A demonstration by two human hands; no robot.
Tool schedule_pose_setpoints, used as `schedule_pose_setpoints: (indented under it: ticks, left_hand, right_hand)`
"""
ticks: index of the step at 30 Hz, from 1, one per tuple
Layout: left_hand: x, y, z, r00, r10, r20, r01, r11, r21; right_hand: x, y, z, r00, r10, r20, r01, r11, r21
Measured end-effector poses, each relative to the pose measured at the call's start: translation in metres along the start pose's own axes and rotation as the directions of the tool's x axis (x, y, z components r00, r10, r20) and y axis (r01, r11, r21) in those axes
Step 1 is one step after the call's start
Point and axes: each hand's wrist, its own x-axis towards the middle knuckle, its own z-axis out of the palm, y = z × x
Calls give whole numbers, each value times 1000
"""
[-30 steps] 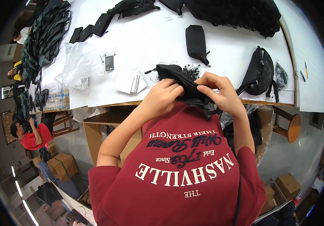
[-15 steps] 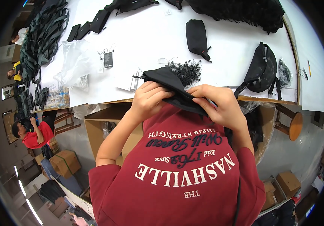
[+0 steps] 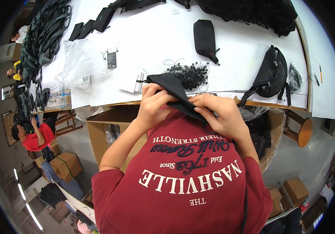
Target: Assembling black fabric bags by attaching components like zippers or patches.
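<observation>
A black fabric pouch (image 3: 170, 84) is held in front of my chest at the table's near edge. My left hand (image 3: 154, 106) grips its left side, fingers curled over the cloth and the thumb underneath. On the other side my right hand (image 3: 219, 112) pinches the pouch's near edge between thumb and fingers. Just beyond the pouch lies a heap of black tag strings (image 3: 194, 75). Beside its left end is a stack of white tags (image 3: 133, 84). Folds of cloth and my fingers hide the inside of the pouch.
On the white table (image 3: 148, 43) lie another black pouch (image 3: 205, 38), a black waist bag (image 3: 272, 74), a clear plastic bag (image 3: 78, 64) and a black hang tag (image 3: 112, 60). Dark straps (image 3: 44, 35) pile up at left. Below stands an open cardboard box (image 3: 97, 134); a co-worker (image 3: 39, 136) sits at left.
My right hand has shifted slightly left, nearer my left hand, along the pouch's edge. My left fingers have moved a little, with both hands still gripping the pouch.
</observation>
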Motion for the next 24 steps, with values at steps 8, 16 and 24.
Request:
schedule_pose_setpoints:
  ticks: [8, 16, 24]
  left_hand:
    - [-4, 0, -3, 994, 37, 99, -29, 996, -87]
    - [16, 6, -25, 766, -231, 599, 216, 971, 99]
    - [-13, -33, -33, 676, -482, 557, 688, 685, -241]
  right_hand:
    - [3, 10, 7, 988, -21, -156, 2, 992, -124]
    - [35, 34, 5, 982, 179, 66, -186, 977, 104]
    - [7, 91, 3, 810, 248, 532, -354, 929, 107]
